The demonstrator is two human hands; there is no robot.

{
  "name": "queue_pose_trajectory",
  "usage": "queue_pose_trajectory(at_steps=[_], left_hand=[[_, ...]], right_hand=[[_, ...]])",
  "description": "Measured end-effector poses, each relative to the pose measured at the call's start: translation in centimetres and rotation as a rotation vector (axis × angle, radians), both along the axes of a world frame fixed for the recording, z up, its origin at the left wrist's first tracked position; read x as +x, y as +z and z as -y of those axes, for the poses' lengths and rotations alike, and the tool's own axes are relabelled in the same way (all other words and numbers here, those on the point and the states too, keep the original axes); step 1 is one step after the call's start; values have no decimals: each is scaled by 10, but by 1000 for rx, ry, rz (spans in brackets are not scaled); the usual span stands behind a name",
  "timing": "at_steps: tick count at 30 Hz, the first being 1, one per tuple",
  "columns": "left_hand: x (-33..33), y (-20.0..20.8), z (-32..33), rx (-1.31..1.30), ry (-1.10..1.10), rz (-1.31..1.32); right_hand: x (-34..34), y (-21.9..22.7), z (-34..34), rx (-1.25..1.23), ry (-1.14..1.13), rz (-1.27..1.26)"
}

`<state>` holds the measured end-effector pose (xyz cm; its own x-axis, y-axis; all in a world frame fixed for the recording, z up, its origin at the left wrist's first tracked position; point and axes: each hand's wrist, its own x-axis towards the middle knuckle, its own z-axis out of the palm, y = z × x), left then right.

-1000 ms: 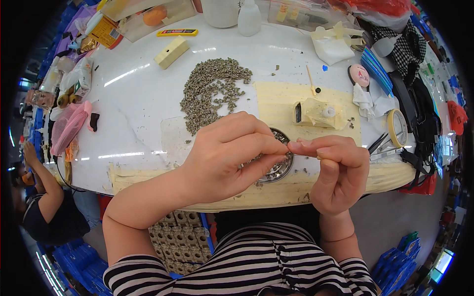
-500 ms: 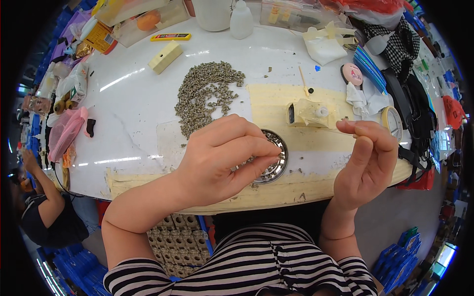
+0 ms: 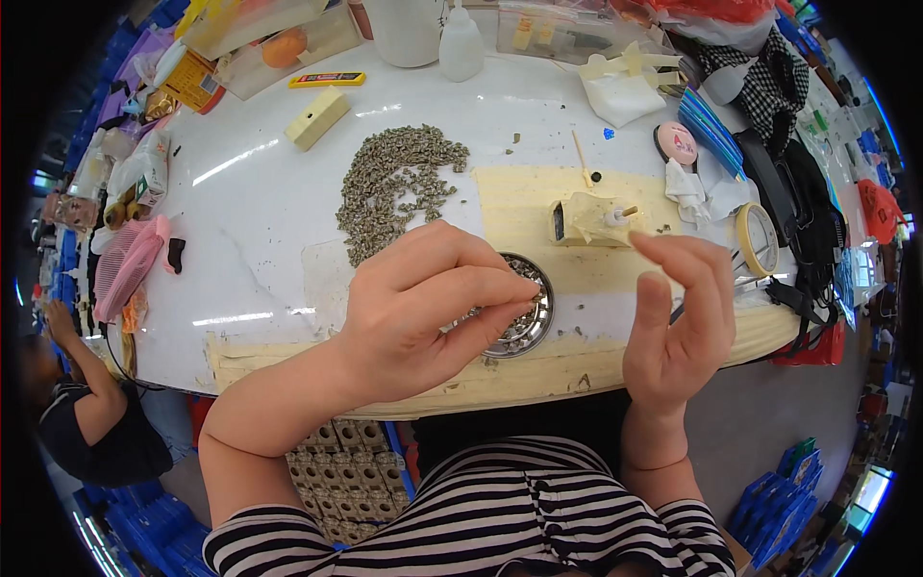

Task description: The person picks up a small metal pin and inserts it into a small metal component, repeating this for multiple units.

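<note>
Pinched a tiny metal part [image 3: 536,288], mostly hidden at the fingertips, between the pressed-together thumb and forefinger of the left hand [image 3: 418,308] at the centre of the frame. Held it above a round metal dish [image 3: 550,313] scattered with loose metal pieces [image 3: 522,325]. Spread the thumb and forefinger of the right hand [image 3: 685,327] well apart, right of centre, near a tape-wrapped holder [image 3: 577,227] with a thin stick [image 3: 630,211] in a white nozzle [image 3: 615,218]. Had a dense heap of small grey parts [image 3: 380,163] on the white tabletop [image 3: 250,221], left of and above the centre, and a pale yellow sheet [image 3: 519,192] beneath the holder. Showed a cream-coloured block [image 3: 317,118] and a yellow case [image 3: 327,80] at upper left, a white squeeze bottle [image 3: 461,48] at top centre, a pink round case [image 3: 676,142] and a tape roll [image 3: 744,240] at right. Included a pink mesh pouch [image 3: 135,264] and a dark-shirted co-worker [image 3: 106,438] at far left, with rows of metal blocks [image 3: 351,471] below the tabletop, at lower centre-left.
</note>
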<state>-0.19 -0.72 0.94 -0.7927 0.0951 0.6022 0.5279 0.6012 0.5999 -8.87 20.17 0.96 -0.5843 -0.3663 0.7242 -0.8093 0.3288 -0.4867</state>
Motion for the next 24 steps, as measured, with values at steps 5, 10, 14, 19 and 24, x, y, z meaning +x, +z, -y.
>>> queue_pose_trajectory(at_steps=[5,10,14,19,24], left_hand=[[0,0,1,-44,-33,-60],[0,0,-1,-72,-12,-79],[0,-4,-3,-57,12,-60],[0,-3,-3,-33,6,-36],[0,-3,-2,-11,-4,-50]], right_hand=[[13,-3,13,13,332,351],[14,-9,17,8,331,311],[20,-10,20,57,192,16],[23,-13,22,26,185,-33],[20,-17,21,-5,229,63]])
